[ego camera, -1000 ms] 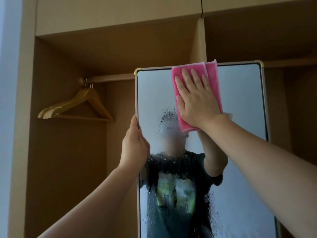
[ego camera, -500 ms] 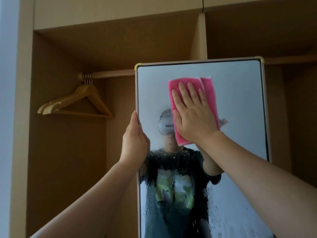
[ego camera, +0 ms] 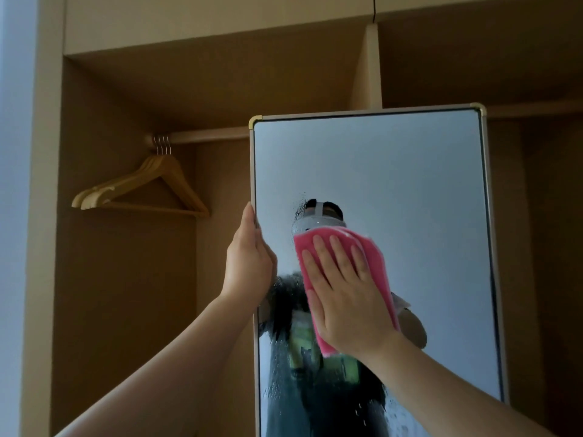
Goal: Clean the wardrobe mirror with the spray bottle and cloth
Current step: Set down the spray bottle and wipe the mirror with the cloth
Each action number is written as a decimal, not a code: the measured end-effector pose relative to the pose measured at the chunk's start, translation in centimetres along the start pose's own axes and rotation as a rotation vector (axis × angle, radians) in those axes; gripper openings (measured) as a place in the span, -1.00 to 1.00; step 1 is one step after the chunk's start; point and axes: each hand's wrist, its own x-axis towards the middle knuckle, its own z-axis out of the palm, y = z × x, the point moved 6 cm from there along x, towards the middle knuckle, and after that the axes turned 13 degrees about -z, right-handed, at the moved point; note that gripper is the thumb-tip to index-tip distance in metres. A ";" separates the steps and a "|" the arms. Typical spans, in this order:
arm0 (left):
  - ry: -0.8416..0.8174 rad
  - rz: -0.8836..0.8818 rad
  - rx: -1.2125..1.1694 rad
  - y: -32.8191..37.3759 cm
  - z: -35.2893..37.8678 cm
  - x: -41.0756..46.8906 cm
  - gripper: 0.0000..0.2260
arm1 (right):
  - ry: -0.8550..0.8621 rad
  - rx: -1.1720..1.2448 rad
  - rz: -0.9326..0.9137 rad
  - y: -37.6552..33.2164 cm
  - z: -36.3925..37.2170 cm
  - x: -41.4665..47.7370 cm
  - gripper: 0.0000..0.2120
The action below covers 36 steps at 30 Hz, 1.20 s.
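While the left hand (ego camera: 249,266) grips the left edge of the mirror (ego camera: 394,171), the right hand (ego camera: 347,301), fingers spread, presses a pink cloth (ego camera: 378,266) mid-mirror; a slipping grip could let it swing, leaving lower droplets (ego camera: 274,395) streaked.

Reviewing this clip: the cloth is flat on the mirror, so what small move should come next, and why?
Probably slide the right hand and cloth down and leftward: droplets cover the lower left of the mirror, while its upper part looks clear. The left hand grips its edge.
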 end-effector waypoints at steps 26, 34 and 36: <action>-0.197 -0.057 0.080 -0.6 -1.5 -1.7 -0.54 | -0.027 -0.140 -0.002 5.9 -3.6 12.5 -0.43; -0.277 -0.072 0.097 -1.6 -1.9 -2.7 -0.55 | 0.008 -0.156 0.020 6.9 -4.5 17.2 -0.42; -0.285 -0.066 0.096 -1.8 -1.9 -2.9 -0.55 | 0.016 -0.163 0.024 6.8 -4.5 17.5 -0.43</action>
